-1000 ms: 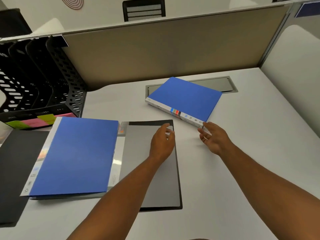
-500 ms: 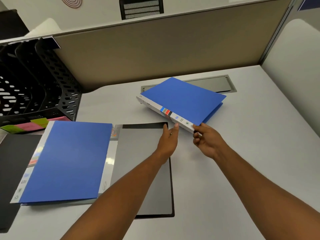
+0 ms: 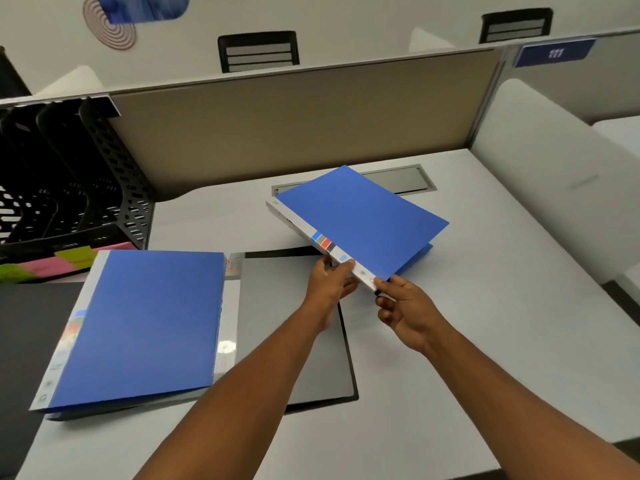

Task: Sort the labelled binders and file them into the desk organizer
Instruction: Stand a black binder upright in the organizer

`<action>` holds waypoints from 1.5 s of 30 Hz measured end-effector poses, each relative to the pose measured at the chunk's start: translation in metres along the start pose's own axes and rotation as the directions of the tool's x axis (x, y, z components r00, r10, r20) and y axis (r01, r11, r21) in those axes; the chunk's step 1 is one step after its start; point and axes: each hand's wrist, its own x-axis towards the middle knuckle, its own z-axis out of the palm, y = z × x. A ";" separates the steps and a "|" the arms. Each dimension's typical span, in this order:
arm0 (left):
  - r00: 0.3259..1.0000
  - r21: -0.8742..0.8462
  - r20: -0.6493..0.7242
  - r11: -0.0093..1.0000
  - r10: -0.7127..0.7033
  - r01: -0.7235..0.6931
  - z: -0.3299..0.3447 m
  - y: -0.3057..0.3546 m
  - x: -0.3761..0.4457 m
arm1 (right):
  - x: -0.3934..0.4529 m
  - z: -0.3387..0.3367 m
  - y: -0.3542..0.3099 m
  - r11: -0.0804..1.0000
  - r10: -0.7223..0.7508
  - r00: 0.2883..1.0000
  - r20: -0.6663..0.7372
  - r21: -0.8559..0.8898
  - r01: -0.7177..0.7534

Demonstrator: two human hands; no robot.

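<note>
1. Tabletop [image 3: 485,306] carrying everything, white and wide, so plenty of room to lay folders out flat for sorting.
2. Organizer [image 3: 104,188] parked back-left against the partition, slots facing forward, sticky tabs along its base, probably the slot labels. No binder in any slot in view yet.
3. Near binder [image 3: 145,323] lying flat front-left, partly over a grey folder [image 3: 277,323]. Looks set aside, waiting its turn.
4. Far binder [image 3: 360,220] tipped up off the tabletop, spine edge toward the camera, likely so the coloured label can be read.
5. Right hand [image 3: 405,306] pinching the spine's near corner, thumb on top, fingers under. Taking the weight, by the look of it.
6. Left hand [image 3: 329,282] gripping the spine just beside it, thumb on the white strip, steadying.
7. Versus half a second back: spine end higher, left hand gone from flat and touching to properly clamped on.
</note>
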 end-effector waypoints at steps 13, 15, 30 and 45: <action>0.995 0.010 0.080 0.998 -0.055 0.055 -0.032 -0.042 -0.081 | -0.080 -0.085 0.050 0.965 0.058 0.881 -0.470 0.254 0.072; 0.993 0.026 0.103 0.998 -0.061 0.059 -0.029 -0.046 -0.089 | -0.088 -0.097 0.048 0.952 0.053 0.885 -0.463 0.291 0.095; 1.000 0.273 -0.017 0.962 -0.014 0.018 0.047 -0.067 -0.096 | -0.078 -0.172 0.014 0.985 -0.162 0.858 -0.487 -0.033 0.167; 0.961 0.325 -0.278 0.941 0.005 0.089 0.057 -0.098 -0.097 | -0.046 -0.217 0.016 0.812 -0.223 0.867 -0.446 -0.577 -0.088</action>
